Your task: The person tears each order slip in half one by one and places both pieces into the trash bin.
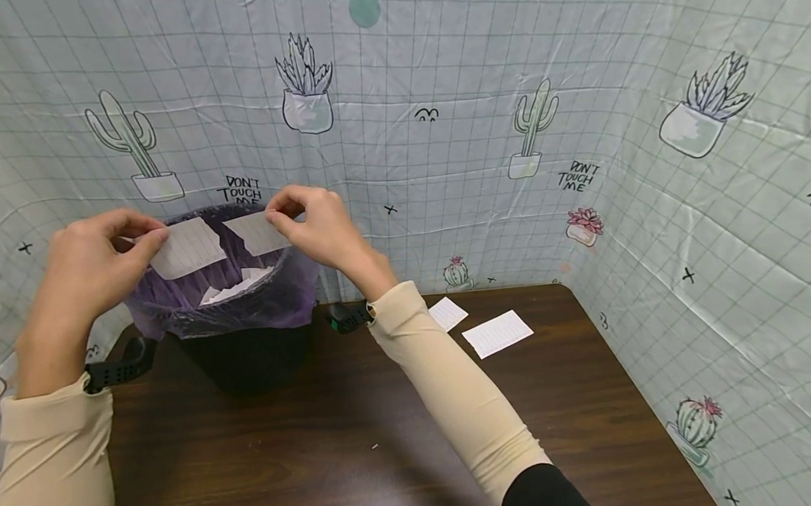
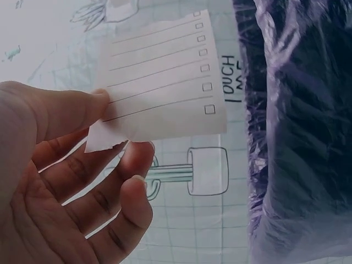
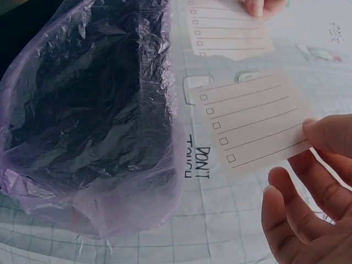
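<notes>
Over the mouth of a black bin [image 1: 246, 361] with a purple plastic liner [image 1: 300, 289], both hands are raised, each with a torn piece of lined paper. My left hand [image 1: 92, 262] pinches the left piece [image 1: 188, 250] between thumb and fingers; checkbox squares run along one side of it in the left wrist view. Thumb and fingers of my right hand [image 1: 325, 230] pinch the right piece [image 1: 256, 234], also printed with lines and checkboxes [image 3: 223, 141]. A gap separates the ragged edges of the two pieces. Below them, white paper scraps [image 1: 231, 289] lie inside the liner.
Two lined paper slips lie on the dark wooden table [image 1: 399, 398]: a larger one [image 1: 498, 333] and, partly behind the right sleeve, a smaller one [image 1: 450, 312]. A tiny white scrap [image 1: 374, 446] is nearer the front. Cactus-print cloth [image 1: 386, 147] hangs around the table.
</notes>
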